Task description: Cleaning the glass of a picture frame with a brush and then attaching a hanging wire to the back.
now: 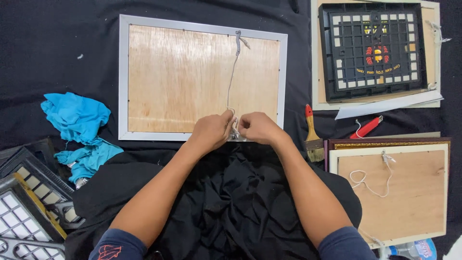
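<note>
- Pinching the near end of a pale cord (233, 72), both hands meet at the bottom edge of the silver-framed picture back (202, 79), which lies face down on black cloth (231, 202).
- The cord runs lengthwise away from the fingers, straight up the plywood backing to a fixing at the far rail; its long axis points from the person outward.
- The left hand (211, 129) and right hand (257, 127) sit almost touching, fingers clenched on the cord's end; a small metal fitting seems to be under them, though the knuckles hide it.
- Neither hand is clearly nearer; the cord's end lies between the two.
- A red-handled brush (313, 135) lies just right of the right hand, a red tool (368, 126) beyond it.
- A second frame back (404, 192), with a loose white cord, lies at lower right.
- A black plastic grid panel (373, 48), bearing a small red and yellow emblem, rests at upper right.
- Crumpled blue cloth (77, 120) lies left, above more grid panels (24, 202).
</note>
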